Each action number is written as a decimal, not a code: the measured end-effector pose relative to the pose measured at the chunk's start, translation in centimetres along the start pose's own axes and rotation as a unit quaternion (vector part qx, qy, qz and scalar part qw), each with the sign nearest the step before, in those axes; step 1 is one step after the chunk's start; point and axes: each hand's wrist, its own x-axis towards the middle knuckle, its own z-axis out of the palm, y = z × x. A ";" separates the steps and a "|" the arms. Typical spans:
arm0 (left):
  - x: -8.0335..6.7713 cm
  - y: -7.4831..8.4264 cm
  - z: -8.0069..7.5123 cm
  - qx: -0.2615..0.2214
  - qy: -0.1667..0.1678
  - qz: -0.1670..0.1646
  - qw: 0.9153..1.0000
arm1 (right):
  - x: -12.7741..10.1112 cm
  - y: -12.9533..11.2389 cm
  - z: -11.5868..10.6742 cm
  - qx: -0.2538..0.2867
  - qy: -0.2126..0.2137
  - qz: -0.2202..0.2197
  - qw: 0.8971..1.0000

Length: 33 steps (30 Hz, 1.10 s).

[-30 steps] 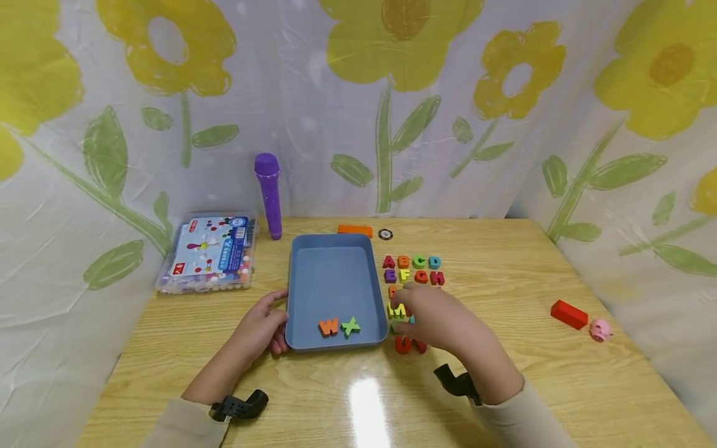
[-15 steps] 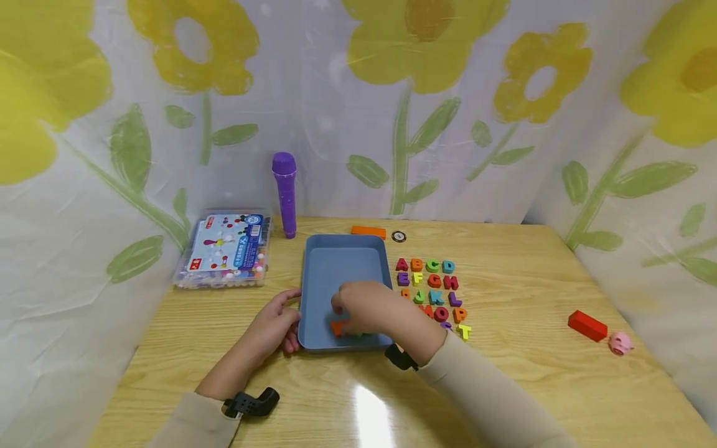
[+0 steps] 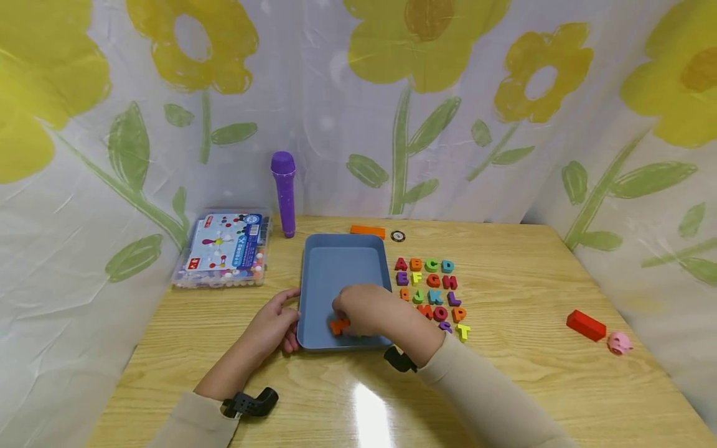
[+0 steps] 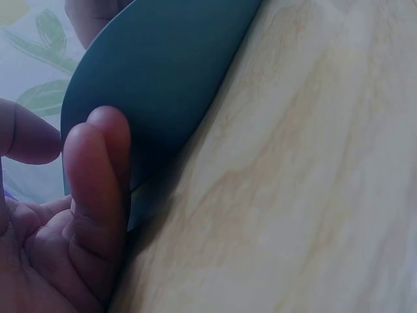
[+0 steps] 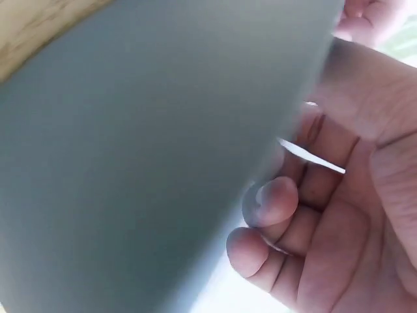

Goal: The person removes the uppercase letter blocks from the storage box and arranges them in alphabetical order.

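Observation:
In the head view, my left hand [image 3: 271, 325] rests against the left wall of a blue-grey tray [image 3: 315, 280]. In the left wrist view its fingertips [image 4: 98, 147] touch the tray's outer wall near a corner. My right hand [image 3: 361, 311] is inside the tray's near end, fingers pointing down beside an orange letter W [image 3: 339, 326]. The right wrist view shows curled fingers [image 5: 277, 199], but the tray wall hides the other fingertips, so what they pinch or touch cannot be seen. Rows of coloured foam-like letters [image 3: 434, 280] lie right of the tray, partly covered by my right forearm.
A clear box of beads [image 3: 221, 249] lies at the back left beside an upright purple microphone [image 3: 286, 199]. An orange block [image 3: 368, 231] and a round chip [image 3: 398, 236] lie behind the tray. A red block [image 3: 586, 325] and pink pig head [image 3: 619, 343] sit at the right.
My right hand has moved left from the letter rows into the tray, now covering where the green X lay. The left hand stays at the tray's side. The head view has shifted slightly.

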 end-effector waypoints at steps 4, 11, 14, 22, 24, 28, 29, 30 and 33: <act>0.0 0.0 -0.1 0.002 0.000 0.000 1.000 | -1.3 0.9 -1.2 0.033 0.031 0.006 0.999; 0.1 -0.1 -0.2 0.004 0.000 0.001 1.000 | -5.7 4.2 -3.1 0.070 0.102 0.013 0.992; 0.3 -0.1 -0.1 0.002 -0.005 0.001 1.000 | -8.7 6.1 -2.9 0.091 0.134 0.039 0.986; 0.0 0.1 -0.1 0.013 0.001 -0.003 1.000 | -15.8 10.7 1.1 0.152 0.144 0.100 0.973; 0.0 0.1 -0.1 0.014 0.001 -0.004 1.000 | -16.9 11.3 2.5 0.167 0.138 0.108 0.970; 0.0 0.1 -0.1 0.015 -0.001 -0.001 1.000 | -18.0 11.7 4.9 0.194 0.123 0.122 0.966; 0.0 0.1 -0.1 0.015 -0.002 -0.001 1.000 | -18.1 11.8 5.4 0.201 0.120 0.125 0.964; 0.0 0.0 -0.1 0.015 -0.002 0.000 1.000 | -18.2 11.8 5.8 0.207 0.119 0.128 0.963; 0.1 0.0 0.1 0.014 -0.003 -0.002 1.000 | -18.2 11.8 6.8 0.220 0.118 0.141 0.958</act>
